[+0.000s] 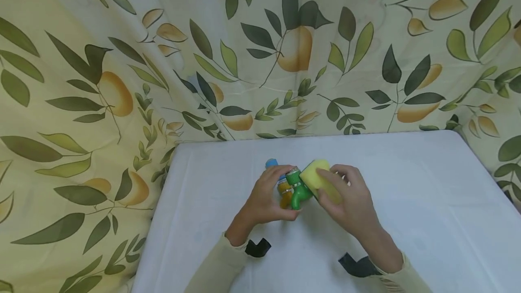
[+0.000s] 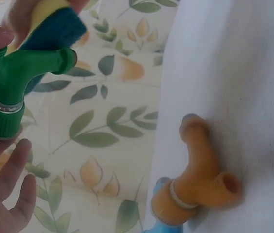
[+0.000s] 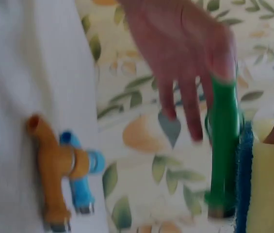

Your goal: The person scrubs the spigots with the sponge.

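Green plastic shows between your two hands: you hold a small tap [image 1: 301,192] above the white-covered table [image 1: 203,238], near its middle. Your left hand [image 1: 266,196] clamps it between thumb and fingers. In the left wrist view, your thumb sits at one end and a finger supports the ribbed collar [image 2: 3,119] at the other, while further fingers spread apart below. A silvery ring [image 2: 5,105] circles the tap just beside that collar.

Your right hand [image 1: 354,200] grips a yellow sponge [image 1: 319,177], thumb and fingers clamped on its soft side. Its dark blue-green scouring side [image 3: 244,179] faces the tap, and the right wrist view shows the two touching.

On the table beyond your left hand lie two more taps, an orange one [image 2: 200,170] and a blue one [image 1: 271,163]. They sit close beside each other, the blue one farther from you and partly hidden; you cannot tell from these views whether they touch.

Your cream sleeves [image 1: 221,263] reach the wrists, with a black strap [image 1: 258,248] showing at each. Past the table hangs a pale curtain [image 1: 171,76] printed with green leaves and orange fruit.
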### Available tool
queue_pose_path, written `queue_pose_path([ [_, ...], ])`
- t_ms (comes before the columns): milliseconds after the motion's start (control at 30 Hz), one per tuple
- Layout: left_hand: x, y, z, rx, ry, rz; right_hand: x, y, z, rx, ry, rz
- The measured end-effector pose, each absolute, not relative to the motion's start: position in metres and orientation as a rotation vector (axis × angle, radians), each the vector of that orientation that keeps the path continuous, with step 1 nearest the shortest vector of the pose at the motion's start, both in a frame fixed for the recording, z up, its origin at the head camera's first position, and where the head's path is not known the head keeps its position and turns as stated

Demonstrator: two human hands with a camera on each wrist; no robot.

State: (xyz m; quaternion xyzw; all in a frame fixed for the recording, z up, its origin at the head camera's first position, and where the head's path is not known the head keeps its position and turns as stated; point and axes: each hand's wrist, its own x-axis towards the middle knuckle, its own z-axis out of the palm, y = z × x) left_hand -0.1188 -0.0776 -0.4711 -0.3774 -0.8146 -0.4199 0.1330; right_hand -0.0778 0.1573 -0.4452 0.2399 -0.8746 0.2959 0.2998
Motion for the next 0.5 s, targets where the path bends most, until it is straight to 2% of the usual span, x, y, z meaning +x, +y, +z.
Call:
queue_pose_path([
  [167, -0.1163, -0.0754, -0.4708, -1.101, -2.368, -1.211, -0.0741, 0.154, -0.4435, 0.814, -2.301, 0.792],
  [367, -0.116, -0.0758, -0.4697, -1.111, -2.365, -1.237, -0.0774, 0.158, -0.4399, 0.631, -2.369, 0.769],
  [500, -0.1153, -0.0765, -0.4682, -1.097, -2.364, -1.2, -0.076, 0.1579, -0.4407, 0.769, -2.353, 0.791],
])
